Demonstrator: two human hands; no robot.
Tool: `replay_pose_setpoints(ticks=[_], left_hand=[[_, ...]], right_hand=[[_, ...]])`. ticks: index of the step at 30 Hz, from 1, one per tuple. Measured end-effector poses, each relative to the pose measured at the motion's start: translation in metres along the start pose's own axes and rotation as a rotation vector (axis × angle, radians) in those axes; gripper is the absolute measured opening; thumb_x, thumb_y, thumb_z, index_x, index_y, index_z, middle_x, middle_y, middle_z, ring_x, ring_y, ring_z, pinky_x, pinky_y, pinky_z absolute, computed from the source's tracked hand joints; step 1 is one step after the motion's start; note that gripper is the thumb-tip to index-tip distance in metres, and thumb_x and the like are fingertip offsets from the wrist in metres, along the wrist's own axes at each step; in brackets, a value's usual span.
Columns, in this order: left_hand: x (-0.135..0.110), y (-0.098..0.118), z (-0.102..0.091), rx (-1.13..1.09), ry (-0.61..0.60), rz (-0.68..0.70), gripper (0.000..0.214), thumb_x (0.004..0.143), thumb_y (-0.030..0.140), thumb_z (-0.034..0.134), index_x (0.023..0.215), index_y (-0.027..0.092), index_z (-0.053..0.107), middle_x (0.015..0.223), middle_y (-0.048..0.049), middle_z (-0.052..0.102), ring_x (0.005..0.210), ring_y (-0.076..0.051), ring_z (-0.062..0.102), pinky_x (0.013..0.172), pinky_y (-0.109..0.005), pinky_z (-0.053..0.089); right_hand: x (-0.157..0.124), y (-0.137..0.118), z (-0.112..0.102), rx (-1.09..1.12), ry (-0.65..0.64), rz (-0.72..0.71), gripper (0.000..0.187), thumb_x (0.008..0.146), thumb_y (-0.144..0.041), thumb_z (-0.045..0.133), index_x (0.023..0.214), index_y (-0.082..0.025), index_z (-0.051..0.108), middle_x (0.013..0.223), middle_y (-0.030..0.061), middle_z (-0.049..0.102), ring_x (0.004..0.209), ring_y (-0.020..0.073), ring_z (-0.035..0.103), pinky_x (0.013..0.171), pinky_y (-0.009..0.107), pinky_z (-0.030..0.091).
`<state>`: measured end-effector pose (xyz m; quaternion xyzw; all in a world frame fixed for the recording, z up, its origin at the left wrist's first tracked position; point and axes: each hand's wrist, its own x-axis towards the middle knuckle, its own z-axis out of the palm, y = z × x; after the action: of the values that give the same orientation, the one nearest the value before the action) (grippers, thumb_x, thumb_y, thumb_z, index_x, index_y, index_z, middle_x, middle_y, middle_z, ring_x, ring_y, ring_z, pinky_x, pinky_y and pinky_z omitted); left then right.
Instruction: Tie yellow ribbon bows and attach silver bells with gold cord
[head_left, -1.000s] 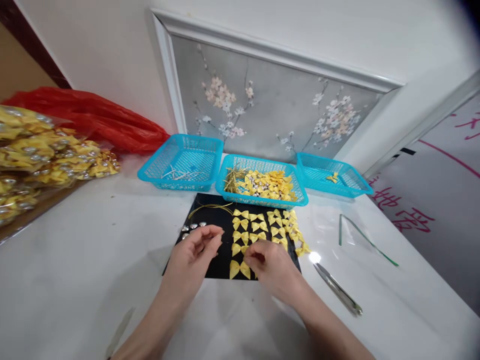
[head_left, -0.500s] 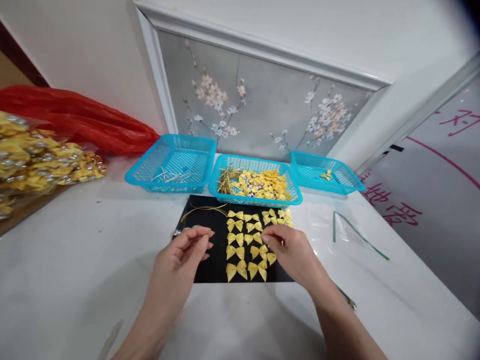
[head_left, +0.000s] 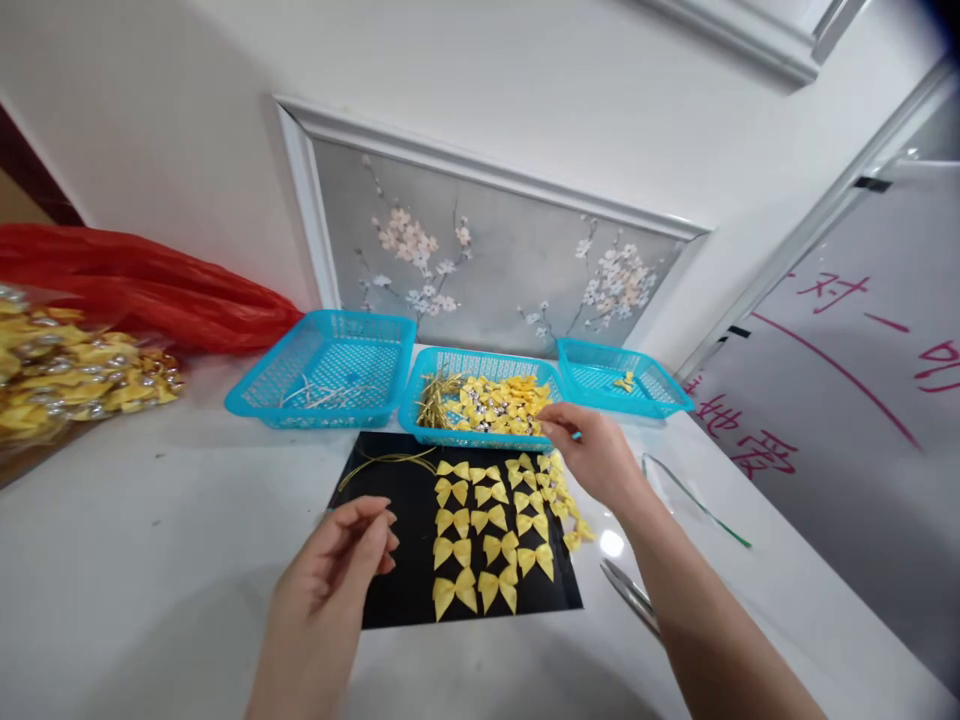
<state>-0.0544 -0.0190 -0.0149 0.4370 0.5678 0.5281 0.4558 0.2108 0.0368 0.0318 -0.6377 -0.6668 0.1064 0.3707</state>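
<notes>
The right hand (head_left: 596,455) reaches forward to the front rim of the middle basket (head_left: 420,428). Its thumb and forefinger are drawn into a narrow pinch right at the basket's near right corner. Whether a bow sits between the fingertips cannot be told, since they are seen from behind. The pile of yellow bows (head_left: 502,400) in that basket lies just to the left of the pinch and slightly beyond it, close enough to be touching or nearly so. The bows there are jumbled, so they share no common long axis. A bundle of gold wire (head_left: 435,398) fills the basket's left end, farther from the fingers.

The left hand (head_left: 337,555) hovers low over the near left edge of the black sheet (head_left: 397,590). Its fingers are loosely curled with a gap between thumb and forefinger, and nothing is seen in them. It is well apart from the basket, so the right hand is clearly the nearer of the two to the pile.

Between the hands, rows of bows (head_left: 487,530) are laid out on the sheet, each with its wings running left to right. A few loose wire strands (head_left: 386,462) lie at the sheet's far left corner. A metal tool (head_left: 630,595) rests on the table (head_left: 150,560) just beside the right forearm. The left basket (head_left: 255,400) and the right basket (head_left: 664,398) flank the middle one.
</notes>
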Motion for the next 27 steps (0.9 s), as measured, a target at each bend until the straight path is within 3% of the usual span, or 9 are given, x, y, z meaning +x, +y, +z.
replay_pose_setpoints(ticks=[3,5,7,10,14,18,22,27], left_hand=[[-0.001,-0.002,0.000,0.027,-0.043,-0.004,0.037,0.076,0.051,0.065,0.103,0.025,0.062,0.082,0.0021,0.066,0.073,-0.014,0.058,0.069,-0.021,0.050],[-0.001,-0.002,0.000,0.016,-0.061,-0.003,0.038,0.076,0.052,0.064,0.102,0.024,0.062,0.083,0.0006,0.066,0.072,-0.015,0.059,0.067,-0.022,0.052],[-0.001,-0.003,0.000,0.002,-0.075,0.007,0.039,0.075,0.052,0.065,0.100,0.023,0.062,0.083,-0.0008,0.067,0.074,-0.016,0.060,0.067,-0.023,0.053],[0.000,-0.004,0.000,0.001,-0.089,0.018,0.040,0.074,0.053,0.065,0.099,0.022,0.064,0.084,-0.0022,0.068,0.072,-0.017,0.060,0.064,-0.024,0.054],[0.002,-0.008,-0.002,-0.001,-0.098,0.019,0.042,0.072,0.055,0.065,0.097,0.021,0.065,0.078,-0.0021,0.067,0.070,-0.017,0.061,0.062,-0.024,0.054],[0.000,-0.010,0.001,-0.034,-0.107,0.021,0.037,0.074,0.052,0.065,0.095,0.022,0.064,0.079,-0.0013,0.067,0.066,-0.015,0.059,0.059,-0.022,0.053],[-0.004,-0.009,0.005,-0.059,-0.082,0.020,0.032,0.076,0.049,0.064,0.093,0.022,0.064,0.079,-0.0008,0.067,0.065,-0.014,0.058,0.058,-0.021,0.052],[-0.003,-0.008,0.004,-0.048,-0.187,-0.010,0.035,0.078,0.051,0.062,0.096,0.021,0.062,0.084,-0.0021,0.067,0.069,-0.015,0.059,0.061,-0.023,0.053]], right_hand=[[0.042,0.005,0.014,-0.117,-0.161,-0.055,0.013,0.084,-0.014,0.058,0.085,-0.018,0.070,0.084,0.0027,0.072,0.080,0.0174,0.065,0.074,0.029,0.049],[0.066,0.010,0.030,-0.196,-0.274,-0.080,0.009,0.087,-0.020,0.060,0.087,-0.016,0.068,0.086,0.0030,0.070,0.080,0.0164,0.065,0.076,0.032,0.051],[0.082,0.013,0.047,-0.271,-0.359,-0.105,0.016,0.091,-0.028,0.058,0.099,-0.015,0.064,0.099,0.0046,0.066,0.086,0.0167,0.064,0.079,0.036,0.053],[0.095,0.014,0.068,-0.355,-0.455,-0.152,0.023,0.093,-0.030,0.055,0.111,-0.017,0.060,0.113,0.0071,0.061,0.095,0.0189,0.062,0.083,0.039,0.053],[0.099,0.011,0.079,-0.420,-0.533,-0.172,0.025,0.093,-0.030,0.056,0.114,-0.017,0.058,0.115,0.0077,0.060,0.097,0.0199,0.061,0.083,0.040,0.053],[0.098,0.016,0.076,-0.384,-0.505,-0.162,0.026,0.092,-0.030,0.057,0.114,-0.016,0.058,0.114,0.0076,0.060,0.096,0.0200,0.062,0.082,0.040,0.053],[0.097,0.021,0.064,-0.239,-0.371,-0.128,0.024,0.092,-0.031,0.056,0.111,-0.015,0.059,0.110,0.0069,0.061,0.093,0.0189,0.062,0.080,0.039,0.053],[0.082,0.009,0.046,0.078,-0.208,-0.081,0.016,0.091,-0.028,0.054,0.098,-0.015,0.058,0.079,0.0002,0.061,0.069,0.0135,0.061,0.066,0.030,0.053]])
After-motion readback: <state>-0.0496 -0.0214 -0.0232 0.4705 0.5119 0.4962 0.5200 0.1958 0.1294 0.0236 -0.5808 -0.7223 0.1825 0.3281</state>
